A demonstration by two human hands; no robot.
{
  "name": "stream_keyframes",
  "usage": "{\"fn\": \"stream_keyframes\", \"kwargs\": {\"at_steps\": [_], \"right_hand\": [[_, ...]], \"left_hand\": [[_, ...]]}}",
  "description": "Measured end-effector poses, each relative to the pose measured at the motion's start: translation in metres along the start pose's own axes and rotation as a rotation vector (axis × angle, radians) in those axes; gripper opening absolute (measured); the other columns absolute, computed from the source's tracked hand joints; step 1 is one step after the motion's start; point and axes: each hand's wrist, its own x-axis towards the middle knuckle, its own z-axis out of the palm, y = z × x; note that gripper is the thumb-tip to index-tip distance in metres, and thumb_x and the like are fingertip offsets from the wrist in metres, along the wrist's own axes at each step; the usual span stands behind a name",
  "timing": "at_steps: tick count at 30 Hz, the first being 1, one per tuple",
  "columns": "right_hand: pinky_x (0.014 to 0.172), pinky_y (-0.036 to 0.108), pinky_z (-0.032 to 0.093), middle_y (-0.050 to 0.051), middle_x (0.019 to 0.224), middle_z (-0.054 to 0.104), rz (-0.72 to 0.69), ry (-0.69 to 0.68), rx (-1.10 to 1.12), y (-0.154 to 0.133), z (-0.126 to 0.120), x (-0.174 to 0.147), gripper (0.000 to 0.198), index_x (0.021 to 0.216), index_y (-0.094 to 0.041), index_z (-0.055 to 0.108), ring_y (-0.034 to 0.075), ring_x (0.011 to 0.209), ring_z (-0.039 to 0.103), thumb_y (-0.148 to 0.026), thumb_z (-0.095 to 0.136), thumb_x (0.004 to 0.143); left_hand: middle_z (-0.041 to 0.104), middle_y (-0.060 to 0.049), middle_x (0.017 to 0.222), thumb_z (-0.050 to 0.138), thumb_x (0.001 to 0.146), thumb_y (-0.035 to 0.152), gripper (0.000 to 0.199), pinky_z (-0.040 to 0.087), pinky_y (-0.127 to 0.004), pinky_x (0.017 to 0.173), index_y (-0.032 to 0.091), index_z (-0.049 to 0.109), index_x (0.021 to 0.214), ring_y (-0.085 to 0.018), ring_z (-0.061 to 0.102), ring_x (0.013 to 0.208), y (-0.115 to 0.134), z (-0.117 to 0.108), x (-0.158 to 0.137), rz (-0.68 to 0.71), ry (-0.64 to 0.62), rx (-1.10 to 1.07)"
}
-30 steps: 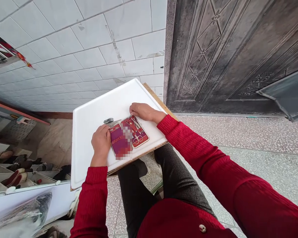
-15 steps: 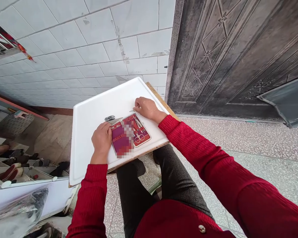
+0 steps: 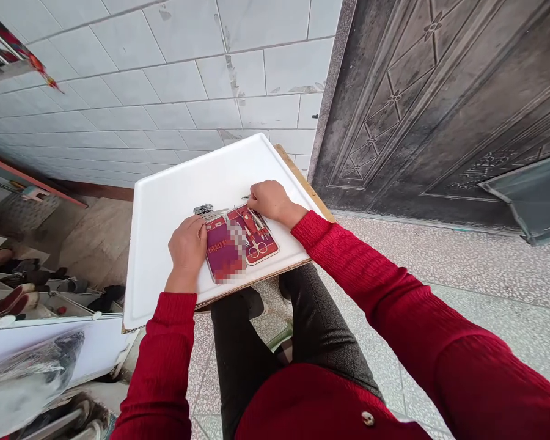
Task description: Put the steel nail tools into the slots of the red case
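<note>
An open manicure set case (image 3: pixel 220 269), purple and red inside, lies on a white board (image 3: pixel 165 208). Small scissors (image 3: pixel 257 249) and several slim metal tools are held in its right half. My left hand (image 3: pixel 186 247) grips the case's left edge with curled fingers. At the upper right corner of the case, my right hand (image 3: pixel 270 198) pinches a small metal manicure tool (image 3: pixel 245 197); only its tip shows, so its exact kind is unclear. Beyond the case lie nail clippers (image 3: pixel 203 209) and a few thin metal tools (image 3: pixel 215 214).
The board rests on a wooden top (image 3: pixel 297 174) above my knees. A tiled wall (image 3: pixel 174 85) stands ahead, and a dark carved door (image 3: pixel 407 122) is to the right. Shoes on a rack (image 3: pixel 18 299) are at the left.
My right hand has come slightly nearer to me, over the upper right corner of the case, still pinching the small tool. My left hand stays at the left edge. The view has shifted a little.
</note>
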Motion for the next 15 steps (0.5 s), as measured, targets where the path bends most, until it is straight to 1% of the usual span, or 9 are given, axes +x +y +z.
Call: {"fn": "stream_keyframes", "kwargs": {"at_steps": [4,7,9,13,15], "right_hand": [[0.076,0.034,0.042,0.017,0.106,0.078,0.049,0.089,0.079,0.001,0.001,0.008,0.030,0.108,-0.011,0.075,0.028,0.094,0.068,-0.024,0.049,0.101],[0.074,0.033,0.042,0.014,0.100,0.078,0.116,0.156,0.203,0.009,-0.001,0.016,0.028,0.103,-0.013,0.073,0.025,0.087,0.066,-0.022,0.047,0.101],[0.073,0.033,0.041,0.013,0.096,0.077,0.163,0.203,0.248,0.017,-0.002,0.021,0.027,0.100,-0.013,0.072,0.024,0.084,0.065,-0.021,0.046,0.101],[0.075,0.035,0.041,0.015,0.096,0.075,0.226,0.293,0.158,0.030,-0.001,0.026,0.027,0.099,-0.014,0.072,0.027,0.086,0.063,-0.022,0.046,0.102],[0.077,0.036,0.042,0.016,0.097,0.075,0.229,0.294,0.117,0.032,0.002,0.028,0.027,0.101,-0.014,0.072,0.028,0.088,0.064,-0.023,0.047,0.102]], "left_hand": [[0.076,-0.003,0.128,0.048,0.100,0.025,0.029,0.057,-0.034,0.087,0.026,0.076,0.107,-0.025,0.071,0.113,0.001,-0.001,0.000,-0.003,-0.021,0.011],[0.076,-0.004,0.128,0.048,0.100,0.024,0.029,0.057,-0.035,0.087,0.025,0.076,0.106,-0.025,0.071,0.112,0.001,0.000,0.000,0.005,-0.010,0.004],[0.077,-0.004,0.126,0.049,0.100,0.024,0.028,0.057,-0.036,0.087,0.026,0.076,0.106,-0.025,0.072,0.110,-0.001,0.001,0.000,0.023,0.016,-0.006],[0.078,-0.002,0.122,0.049,0.099,0.025,0.028,0.058,-0.034,0.082,0.026,0.077,0.104,-0.024,0.072,0.106,-0.003,0.004,-0.001,0.054,0.046,-0.014],[0.079,-0.003,0.121,0.048,0.100,0.026,0.028,0.058,-0.034,0.082,0.026,0.076,0.104,-0.023,0.072,0.105,-0.004,0.004,-0.001,0.064,0.050,-0.012]]}}
